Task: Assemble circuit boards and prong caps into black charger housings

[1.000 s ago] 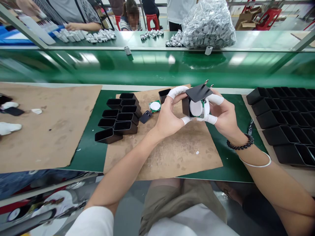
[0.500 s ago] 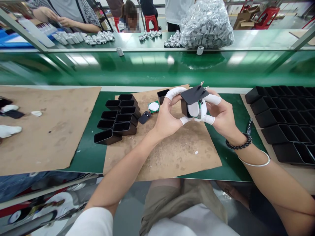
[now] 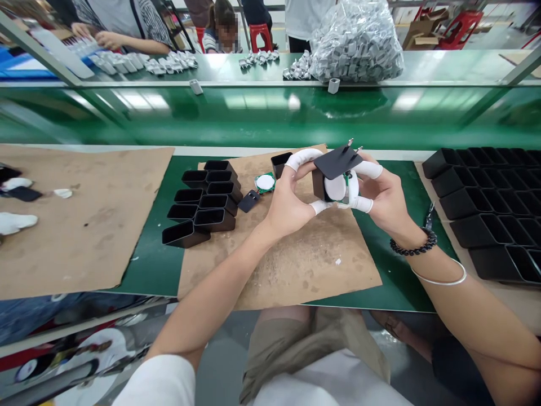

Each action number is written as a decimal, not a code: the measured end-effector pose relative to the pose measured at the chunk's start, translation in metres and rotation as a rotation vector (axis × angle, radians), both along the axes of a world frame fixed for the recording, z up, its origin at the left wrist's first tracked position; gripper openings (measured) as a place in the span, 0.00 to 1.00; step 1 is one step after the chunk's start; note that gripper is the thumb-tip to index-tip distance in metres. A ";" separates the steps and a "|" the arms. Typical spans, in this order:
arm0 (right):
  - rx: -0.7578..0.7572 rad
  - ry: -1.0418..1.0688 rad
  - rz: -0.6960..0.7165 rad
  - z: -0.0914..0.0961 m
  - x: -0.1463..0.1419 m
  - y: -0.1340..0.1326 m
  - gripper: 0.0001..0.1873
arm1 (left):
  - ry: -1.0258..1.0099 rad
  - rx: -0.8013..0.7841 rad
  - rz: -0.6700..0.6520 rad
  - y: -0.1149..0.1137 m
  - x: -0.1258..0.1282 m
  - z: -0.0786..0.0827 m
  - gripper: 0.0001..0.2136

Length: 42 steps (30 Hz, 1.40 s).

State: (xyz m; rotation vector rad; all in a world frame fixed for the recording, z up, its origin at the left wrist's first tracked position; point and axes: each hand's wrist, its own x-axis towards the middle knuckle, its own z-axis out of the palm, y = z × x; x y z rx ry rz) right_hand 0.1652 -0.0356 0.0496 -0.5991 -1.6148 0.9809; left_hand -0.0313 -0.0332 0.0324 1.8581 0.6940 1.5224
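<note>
Both my hands hold one black charger housing (image 3: 320,183) above the brown cardboard mat (image 3: 291,265). A black plug cover (image 3: 336,160) with two metal prongs sits tilted on top of it, and a white round part on a green circuit board (image 3: 338,187) shows in its open side. My left hand (image 3: 289,200) pinches the housing from the left with white finger cots on thumb and forefinger. From the right, my right hand (image 3: 382,197) grips the cover and board, also in finger cots.
Several empty black housings (image 3: 203,203) are stacked left of my hands, with a loose circuit board (image 3: 265,182) and a small black cover (image 3: 249,201) beside them. Rows of black housings (image 3: 486,208) fill the right. Beyond the green conveyor (image 3: 270,113), a bag of grey parts (image 3: 357,42) and another person's hands (image 3: 107,39).
My hands and the charger have stayed almost in place. Two small grey parts on the conveyor have moved left. The person's hands at the far left have shifted.
</note>
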 end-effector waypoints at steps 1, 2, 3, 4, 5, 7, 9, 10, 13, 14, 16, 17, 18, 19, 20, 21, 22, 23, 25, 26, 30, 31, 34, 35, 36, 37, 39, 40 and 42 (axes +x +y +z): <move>0.002 0.002 0.006 0.000 0.000 0.000 0.30 | -0.001 0.001 0.001 0.000 0.000 0.000 0.37; 0.004 0.004 0.010 0.000 0.001 0.000 0.30 | -0.002 0.002 0.003 0.000 0.001 -0.001 0.37; 0.006 0.003 0.015 0.000 0.001 0.001 0.30 | -0.002 0.003 0.007 0.000 0.001 -0.001 0.38; 0.008 -0.001 0.017 -0.001 0.002 0.001 0.30 | -0.001 0.002 0.012 0.000 0.001 -0.001 0.38; 0.009 -0.007 0.019 -0.001 0.002 0.001 0.30 | 0.000 -0.001 0.017 0.000 0.001 -0.001 0.38; 0.010 -0.017 0.022 0.000 0.003 0.001 0.30 | 0.004 -0.007 0.023 0.000 0.002 -0.001 0.37; 0.008 -0.019 0.026 0.000 0.004 0.001 0.30 | 0.005 -0.011 0.022 -0.001 0.002 -0.001 0.37; 0.003 -0.018 0.026 0.001 0.004 0.001 0.30 | 0.006 -0.010 0.022 -0.001 0.002 -0.001 0.38; -0.025 -0.012 0.023 0.000 0.004 0.001 0.29 | 0.016 0.010 0.027 0.000 0.001 -0.001 0.38; -0.037 -0.010 0.022 -0.001 0.003 0.001 0.30 | 0.023 0.019 0.029 0.000 0.001 -0.001 0.38; -0.065 -0.006 0.020 -0.002 0.003 0.001 0.31 | 0.042 0.037 0.033 0.000 0.000 -0.002 0.39; -0.079 -0.003 0.018 -0.003 0.003 0.002 0.31 | 0.051 0.044 0.035 0.001 0.000 -0.003 0.40; -0.091 -0.001 0.014 -0.004 0.002 0.002 0.31 | 0.059 0.049 0.038 0.001 0.000 -0.004 0.41; -0.100 0.000 0.010 -0.004 0.002 0.002 0.31 | 0.067 0.053 0.039 0.001 0.000 -0.004 0.41; -0.105 0.003 0.005 -0.004 0.002 0.002 0.31 | 0.074 0.056 0.041 0.001 0.000 -0.004 0.41; -0.108 0.004 0.001 -0.004 0.002 0.002 0.31 | 0.079 0.057 0.044 0.001 0.000 -0.005 0.41; -0.108 0.004 -0.001 -0.003 0.002 0.002 0.31 | 0.082 0.057 0.047 0.001 0.000 -0.005 0.41; -0.108 0.003 -0.002 -0.003 0.002 0.002 0.31 | 0.083 0.055 0.050 0.001 0.000 -0.005 0.41; -0.108 0.002 0.003 -0.001 0.002 0.002 0.31 | 0.075 0.047 0.051 0.001 0.000 -0.006 0.41; -0.109 0.004 0.007 -0.001 0.002 0.001 0.31 | 0.065 0.043 0.049 0.001 0.000 -0.006 0.40; -0.101 0.006 0.019 0.001 0.003 0.001 0.29 | 0.034 0.022 0.044 0.001 0.001 -0.008 0.40; -0.096 0.000 0.019 0.002 0.004 0.001 0.29 | 0.032 0.017 0.049 0.001 0.001 -0.008 0.41; -0.077 -0.022 0.022 0.002 0.005 0.001 0.29 | 0.039 0.002 0.069 -0.001 0.002 -0.007 0.40; -0.072 -0.026 0.024 0.002 0.006 0.002 0.29 | 0.044 -0.003 0.074 -0.001 0.002 -0.006 0.40; -0.069 -0.031 0.024 0.002 0.006 0.002 0.29 | 0.052 -0.009 0.079 -0.002 0.002 -0.006 0.40; -0.068 -0.038 0.024 0.002 0.007 0.003 0.29 | 0.060 -0.015 0.086 -0.003 0.002 -0.006 0.41; -0.063 -0.054 0.020 0.002 0.008 0.004 0.29 | 0.075 -0.021 0.105 -0.003 0.002 -0.006 0.41; -0.058 -0.064 0.017 0.003 0.008 0.004 0.29 | 0.077 -0.020 0.115 -0.003 0.002 -0.007 0.41; -0.043 -0.079 0.016 0.003 0.009 0.005 0.29 | 0.070 -0.019 0.126 -0.002 0.003 -0.009 0.42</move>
